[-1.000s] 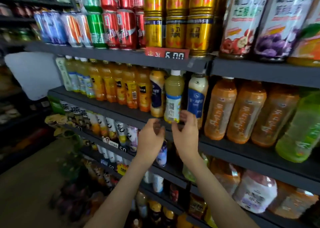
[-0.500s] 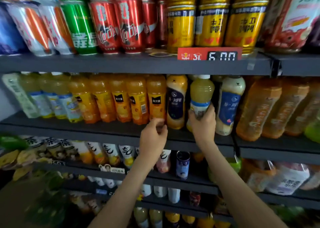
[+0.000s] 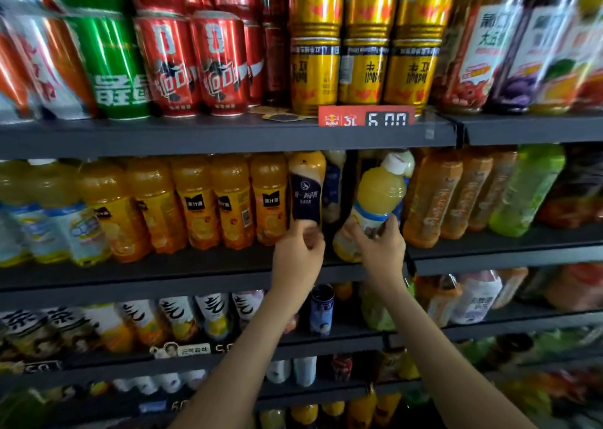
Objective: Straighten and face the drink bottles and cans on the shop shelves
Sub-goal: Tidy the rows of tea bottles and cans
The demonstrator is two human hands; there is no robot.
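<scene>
Two bottles mid-frame: left hand (image 3: pixel 298 255) grips the navy-label bottle (image 3: pixel 306 197) low, right hand (image 3: pixel 381 249) grips the tilted yellow bottle (image 3: pixel 378 200) (cap (image 3: pixel 394 164) leaning right). Stand it upright, label forward, at the shelf (image 3: pixel 195 275) edge.

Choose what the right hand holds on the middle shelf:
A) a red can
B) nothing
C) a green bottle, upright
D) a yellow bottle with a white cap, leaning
D: the right hand grips the lower part of the yellow bottle, whose white cap leans to the right; the left hand holds the dark-label bottle beside it.
</scene>
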